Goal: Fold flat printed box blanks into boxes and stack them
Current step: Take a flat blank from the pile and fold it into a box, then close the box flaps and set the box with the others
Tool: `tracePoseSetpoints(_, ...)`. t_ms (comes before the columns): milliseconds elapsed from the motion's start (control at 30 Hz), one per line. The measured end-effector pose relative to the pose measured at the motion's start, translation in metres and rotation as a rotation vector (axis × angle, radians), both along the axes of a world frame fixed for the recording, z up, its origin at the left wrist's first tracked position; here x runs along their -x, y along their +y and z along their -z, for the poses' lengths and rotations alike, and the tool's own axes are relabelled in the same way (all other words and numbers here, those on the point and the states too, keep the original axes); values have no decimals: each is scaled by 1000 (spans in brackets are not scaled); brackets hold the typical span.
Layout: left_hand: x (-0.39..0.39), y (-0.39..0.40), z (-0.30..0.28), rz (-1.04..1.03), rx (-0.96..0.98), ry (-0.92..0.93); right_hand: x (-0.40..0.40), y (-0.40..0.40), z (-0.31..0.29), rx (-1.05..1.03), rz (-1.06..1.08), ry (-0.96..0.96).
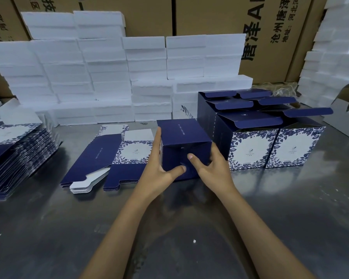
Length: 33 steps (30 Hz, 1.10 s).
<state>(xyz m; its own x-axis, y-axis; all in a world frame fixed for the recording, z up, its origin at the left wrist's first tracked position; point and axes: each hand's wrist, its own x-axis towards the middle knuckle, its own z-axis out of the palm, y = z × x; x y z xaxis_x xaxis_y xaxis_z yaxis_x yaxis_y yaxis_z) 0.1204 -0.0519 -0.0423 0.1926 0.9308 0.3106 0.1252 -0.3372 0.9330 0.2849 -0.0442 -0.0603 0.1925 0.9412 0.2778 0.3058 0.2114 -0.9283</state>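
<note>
Both hands clamp the navy box [184, 147] at table centre: the left hand [159, 168] grips its left side with the thumb pressed on the near flap panel, while the right hand [212, 168] holds the right edge with its thumb on the same panel. At 9 o'clock lie the flat blanks [107, 158]; farther left sits a taller stack of blanks [18, 152]. At 2 o'clock stand the finished boxes [270, 137], lids up. Cardboard cartons [270, 37] at 12 o'clock read "沧州" and "河北"; the box lettering is too small to read.
</note>
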Motion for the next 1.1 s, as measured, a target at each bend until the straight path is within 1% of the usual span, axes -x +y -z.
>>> tracePoseSetpoints(67,0,-3,-3,24,15,-91,0,-2,-6,36,-129,191)
tracePoseSetpoints(133,-1,-7,-10,13,45,-206,1,-4,-12,60,-201,362)
tracePoseSetpoints(233,0,-9,-19,-135,-25,-287,-4,1,-15,102,-247,540)
tracePoseSetpoints(300,5,-7,-23,-243,-34,-387,-12,6,-14,97,-256,567)
tracePoseSetpoints(367,12,-3,-25,-294,1,-474,-17,9,-13,75,-202,484)
tracePoseSetpoints(400,15,-2,-25,-307,20,-478,-18,10,-12,62,-161,439)
tracePoseSetpoints(500,14,0,-24,-307,73,-396,-14,7,-13,46,-56,362)
tracePoseSetpoints(533,12,0,-23,-295,88,-366,-10,4,-16,65,-51,355)
tracePoseSetpoints(600,8,1,-22,-276,119,-329,-5,0,-21,99,-73,374)
tracePoseSetpoints(767,5,-4,-23,-262,143,-280,4,-11,-28,52,-133,291)
tracePoseSetpoints(833,5,-6,-25,-281,143,-258,7,-12,-25,14,-129,311)
tracePoseSetpoints(967,3,-12,-32,-302,126,-143,9,-17,-30,-21,-131,291)
tracePoseSetpoints(1033,5,-10,-41,-326,188,-100,8,-19,-32,-35,-137,278)
tracePoseSetpoints(1100,9,-2,-56,-343,275,35,7,-19,-33,-34,-142,302)
